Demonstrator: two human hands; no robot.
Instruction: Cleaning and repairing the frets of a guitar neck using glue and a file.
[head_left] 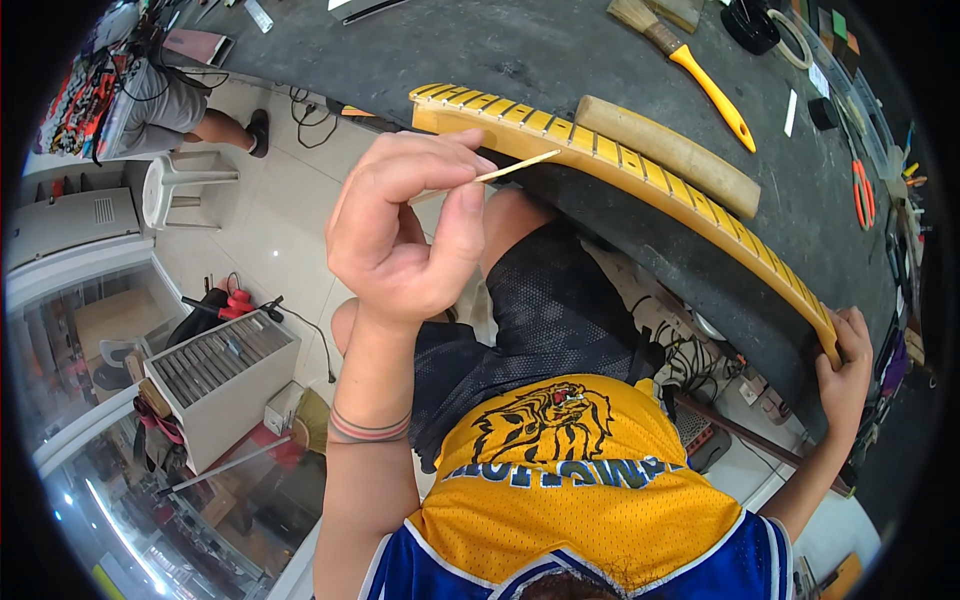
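A guitar neck [690,212] with a yellow fretboard and dark frets lies slantwise along the near edge of the workbench. Its far right, narrow end is gripped by my right hand [848,365], thumb and fingers closed around it. My left hand [405,225] is raised near the neck's left end, pinching a thin pale stick [520,165] between thumb and fingertips. The stick's tip points right, at the side of the neck; whether it touches the wood I cannot tell. Behind the neck, close alongside, lies a long rounded wooden block [670,155].
On the dark workbench [450,45] lie a yellow-handled brush [710,95], orange-handled scissors [862,190] and black tape [748,25]. To the left are a white stool [185,185], a drawer unit [225,370] and another person's leg [220,128]. Cables [690,350] hang under the bench.
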